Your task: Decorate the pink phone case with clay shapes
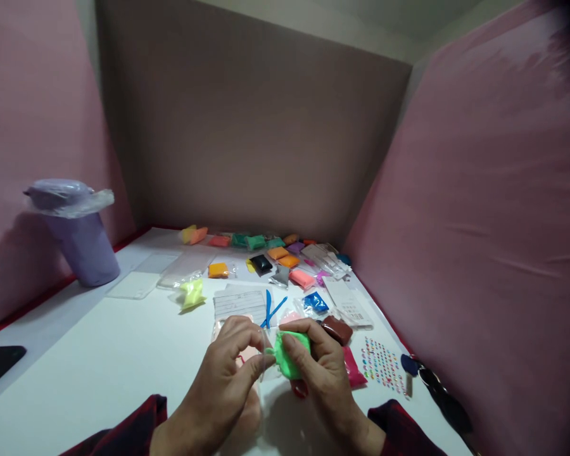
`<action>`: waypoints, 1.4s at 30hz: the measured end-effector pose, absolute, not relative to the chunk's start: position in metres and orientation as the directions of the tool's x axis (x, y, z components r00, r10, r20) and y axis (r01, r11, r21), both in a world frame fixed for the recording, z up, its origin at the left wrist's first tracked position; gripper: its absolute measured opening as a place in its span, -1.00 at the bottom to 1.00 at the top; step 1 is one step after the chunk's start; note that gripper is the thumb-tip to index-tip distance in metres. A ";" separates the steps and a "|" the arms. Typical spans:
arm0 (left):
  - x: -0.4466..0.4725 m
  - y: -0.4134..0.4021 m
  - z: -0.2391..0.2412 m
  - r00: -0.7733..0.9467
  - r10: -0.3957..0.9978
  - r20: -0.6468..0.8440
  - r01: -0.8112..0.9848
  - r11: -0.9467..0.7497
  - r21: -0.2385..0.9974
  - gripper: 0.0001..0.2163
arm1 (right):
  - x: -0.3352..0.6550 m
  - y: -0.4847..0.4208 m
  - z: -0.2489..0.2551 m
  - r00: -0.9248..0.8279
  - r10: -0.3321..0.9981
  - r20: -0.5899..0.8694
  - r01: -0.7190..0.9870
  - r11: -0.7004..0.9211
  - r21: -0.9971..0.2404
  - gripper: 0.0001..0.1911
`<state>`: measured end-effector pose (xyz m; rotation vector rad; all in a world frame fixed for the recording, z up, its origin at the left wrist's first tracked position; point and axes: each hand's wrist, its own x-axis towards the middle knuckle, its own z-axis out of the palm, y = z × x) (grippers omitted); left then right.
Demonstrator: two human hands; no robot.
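My right hand (pixel 323 364) is closed around a bright green lump of modelling clay (pixel 292 354), with the thumb pressed on its face. A thin strand of the clay reaches out from the lump's left side. My left hand (pixel 235 364) pinches at that strand between thumb and fingertips. Clear film shows by the left fingertips, partly hidden. Beneath the hands lie a pale pink sheet or packet, mostly covered, and a red round piece (pixel 299 388). Just beyond them, blue plastic clay tools (pixel 269 309) rest on a lined paper (pixel 237 305).
Several coloured clay packets, among them black (pixel 261 263), yellow (pixel 192 294), blue (pixel 316 302) and brown (pixel 337 330), spread across the white table. A gem sticker sheet (pixel 384 366) and keys (pixel 430 380) lie right. A purple bin (pixel 83 240) stands left, near clear boards (pixel 133 285).
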<state>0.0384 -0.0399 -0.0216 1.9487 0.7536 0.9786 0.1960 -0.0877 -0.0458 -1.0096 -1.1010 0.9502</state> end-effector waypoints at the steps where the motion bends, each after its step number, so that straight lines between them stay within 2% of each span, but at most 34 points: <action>1: 0.038 -0.040 -0.022 0.522 0.769 0.369 0.151 -0.509 0.847 -0.82 | 0.196 -0.087 -0.046 0.185 0.951 0.246 -0.103 0.268 -0.958 -0.80; 6: 0.039 -0.038 -0.023 0.563 0.727 0.392 0.159 -0.561 0.813 -0.75 | 0.197 -0.089 -0.046 0.177 0.939 0.295 -0.039 0.306 -0.951 -0.83; 12: 0.038 -0.035 -0.027 0.596 0.767 0.237 0.155 -0.400 0.903 -0.80 | 0.199 -0.092 -0.048 0.193 0.851 0.488 0.262 0.434 -0.862 -0.89; 17: 0.039 -0.033 -0.024 0.611 0.768 0.192 0.109 -0.322 0.941 -0.71 | 0.199 -0.092 -0.048 0.189 0.782 0.594 0.374 0.502 -0.780 -0.90; 25: 0.039 -0.034 -0.020 0.612 0.778 0.144 0.141 -0.287 0.948 -0.60 | 0.199 -0.092 -0.047 0.180 0.784 0.594 0.405 0.491 -0.771 -0.90; 30: 0.041 -0.034 -0.018 0.609 0.792 0.042 0.127 -0.149 0.981 -0.59 | 0.199 -0.093 -0.048 0.176 0.811 0.558 0.382 0.466 -0.798 -0.90; 34: 0.043 -0.036 -0.017 0.574 0.819 -0.018 0.114 -0.058 0.992 -0.64 | 0.200 -0.093 -0.049 0.192 0.877 0.441 0.267 0.386 -0.883 -0.89; 37: 0.043 -0.038 -0.017 0.581 0.814 -0.004 0.084 -0.055 0.995 -0.64 | 0.200 -0.092 -0.051 0.196 0.914 0.355 0.161 0.327 -0.931 -0.86; 42: 0.042 -0.037 -0.018 0.594 0.803 0.043 0.106 -0.131 0.986 -0.70 | 0.199 -0.092 -0.049 0.202 0.862 0.464 0.310 0.393 -0.866 -0.87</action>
